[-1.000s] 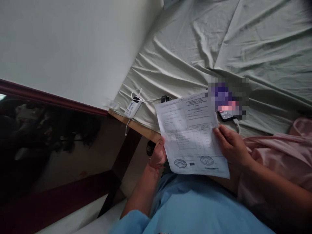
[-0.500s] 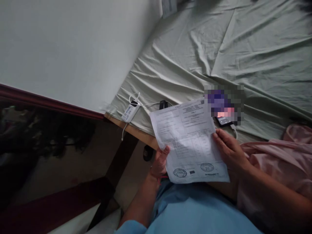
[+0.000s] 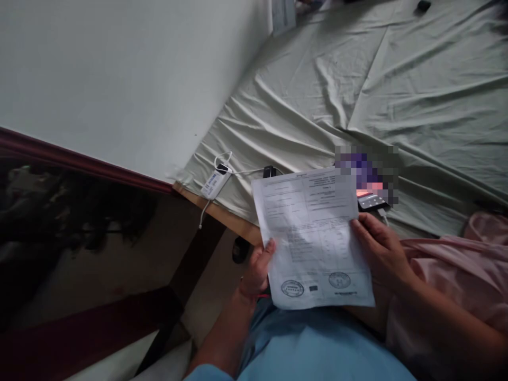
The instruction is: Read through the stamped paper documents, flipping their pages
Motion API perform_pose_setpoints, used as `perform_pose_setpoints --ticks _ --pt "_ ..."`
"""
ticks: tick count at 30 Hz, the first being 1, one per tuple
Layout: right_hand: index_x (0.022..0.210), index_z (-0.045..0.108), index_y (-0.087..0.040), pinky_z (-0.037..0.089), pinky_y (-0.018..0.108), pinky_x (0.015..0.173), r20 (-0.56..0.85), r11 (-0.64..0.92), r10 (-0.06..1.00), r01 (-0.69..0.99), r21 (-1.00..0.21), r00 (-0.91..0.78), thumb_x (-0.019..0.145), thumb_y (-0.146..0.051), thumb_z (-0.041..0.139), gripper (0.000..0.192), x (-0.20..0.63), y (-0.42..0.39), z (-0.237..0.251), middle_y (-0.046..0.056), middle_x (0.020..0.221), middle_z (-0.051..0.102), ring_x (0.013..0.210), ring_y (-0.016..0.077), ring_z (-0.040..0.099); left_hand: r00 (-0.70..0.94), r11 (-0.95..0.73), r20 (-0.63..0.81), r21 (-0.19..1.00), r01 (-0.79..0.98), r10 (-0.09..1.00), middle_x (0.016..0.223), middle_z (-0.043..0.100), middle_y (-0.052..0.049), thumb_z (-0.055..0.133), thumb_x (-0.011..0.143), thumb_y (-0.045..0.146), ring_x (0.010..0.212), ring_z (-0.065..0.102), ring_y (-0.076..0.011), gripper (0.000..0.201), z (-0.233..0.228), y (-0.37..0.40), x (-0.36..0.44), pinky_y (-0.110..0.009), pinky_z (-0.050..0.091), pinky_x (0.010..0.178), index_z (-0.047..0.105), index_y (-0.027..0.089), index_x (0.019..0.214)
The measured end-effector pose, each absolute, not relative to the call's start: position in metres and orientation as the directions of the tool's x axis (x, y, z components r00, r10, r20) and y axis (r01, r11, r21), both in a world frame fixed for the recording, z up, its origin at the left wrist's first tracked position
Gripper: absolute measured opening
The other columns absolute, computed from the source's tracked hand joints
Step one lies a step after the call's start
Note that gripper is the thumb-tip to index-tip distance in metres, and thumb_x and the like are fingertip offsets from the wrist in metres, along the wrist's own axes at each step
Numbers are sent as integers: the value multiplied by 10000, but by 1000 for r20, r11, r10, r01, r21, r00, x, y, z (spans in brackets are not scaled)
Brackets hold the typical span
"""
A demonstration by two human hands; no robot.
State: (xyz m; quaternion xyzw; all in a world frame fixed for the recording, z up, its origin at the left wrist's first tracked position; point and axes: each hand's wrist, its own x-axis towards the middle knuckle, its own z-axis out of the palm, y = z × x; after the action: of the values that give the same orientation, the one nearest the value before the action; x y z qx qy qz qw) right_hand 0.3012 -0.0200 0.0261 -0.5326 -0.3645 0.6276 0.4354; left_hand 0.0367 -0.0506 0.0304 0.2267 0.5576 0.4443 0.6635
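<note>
Between my two hands is a printed paper sheet (image 3: 309, 238), with text in columns and two round stamps near its lower edge. My left hand (image 3: 257, 270) pinches its left edge, thumb on the front and the other fingers hidden behind. At the right edge, my right hand (image 3: 381, 243) grips the sheet with fingers closed on the side. Just past the upper right of the sheet lies a phone (image 3: 371, 202) with a lit screen, partly blurred out, and a white cable plugged into it. The printed words are too small to read.
A white power bank-like block (image 3: 216, 182) with a looped white cable lies near the wooden edge (image 3: 238, 225). A black object (image 3: 269, 171) sits behind the sheet. Wrinkled pale green cloth (image 3: 309, 116) spreads ahead; pink fabric (image 3: 448, 270) lies at right, a white wall (image 3: 119, 79) at left.
The sheet and both hands sit slightly lower in view, and the sheet looks a little straighter. The surroundings have shifted slightly right as the camera moved. Both hands keep their hold.
</note>
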Motion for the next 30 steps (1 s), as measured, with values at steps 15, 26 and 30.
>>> perform_pose_setpoints --ticks 15,26,30 --pt "932 636 -234 456 328 586 -111 -60 989 411 -910 -99 994 -470 463 299 303 -19 12 37 759 688 658 208 643 -225 358 -390 918 -168 893 1030 767 -134 697 841 639 962 733 -274 588 13 -38 34 -371 589 837 707 112 1103" --pt "995 642 -245 485 303 564 -61 -23 995 422 -907 -79 1012 -445 456 274 303 -20 18 30 769 698 624 188 642 -228 265 -337 918 -294 914 1252 706 -121 667 912 549 1213 648 -283 504 7 -36 35 -424 522 1039 649 184 1259" --pt "1035 642 -256 481 291 556 1 46 995 454 -890 -99 1024 -415 445 254 305 -22 15 22 774 703 627 182 653 -275 233 -288 948 -214 917 1235 710 -126 652 918 556 1173 666 -277 503 5 -29 41 -423 541 1010 641 189 1261"
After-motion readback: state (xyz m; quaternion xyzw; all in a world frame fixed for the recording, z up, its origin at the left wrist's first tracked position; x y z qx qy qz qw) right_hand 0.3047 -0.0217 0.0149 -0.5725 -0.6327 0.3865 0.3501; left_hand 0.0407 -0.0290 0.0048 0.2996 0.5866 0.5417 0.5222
